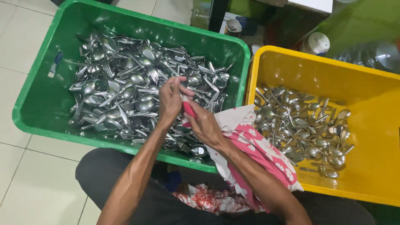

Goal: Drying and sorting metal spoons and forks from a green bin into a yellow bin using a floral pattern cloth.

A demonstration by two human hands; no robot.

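Steel cutlery piece [180,85], thin handle end only visible, gripped over green crate between both hands, wrapped in pink-and-white floral cloth [250,141]. Left hand [171,100]: fingers closed round upper end of piece. Right hand [204,125]: fingers closed on cloth bunched round lower end; cloth trails over forearm and across crate rims. Type of piece (spoon/fork): cannot tell, working end hidden.

Risks, as judged:
- Slip from cloth-covered grip; piece would drop back into unsorted pile, lost among others.
- Fork tines in pile just below wrists; snagged cloth or scratched hand poss.
- Trailing cloth could drag items over rim onto tiled floor [25,175].

Containers:
- Green rectangular plastic crate [37,104], left: heaped w/ mixed steel spoons & forks [121,91], dense, tangled.
- Yellow rectangular plastic crate [375,125], right, touching green one: thinner layer of steel spoons [308,129], approx. half of base covered.
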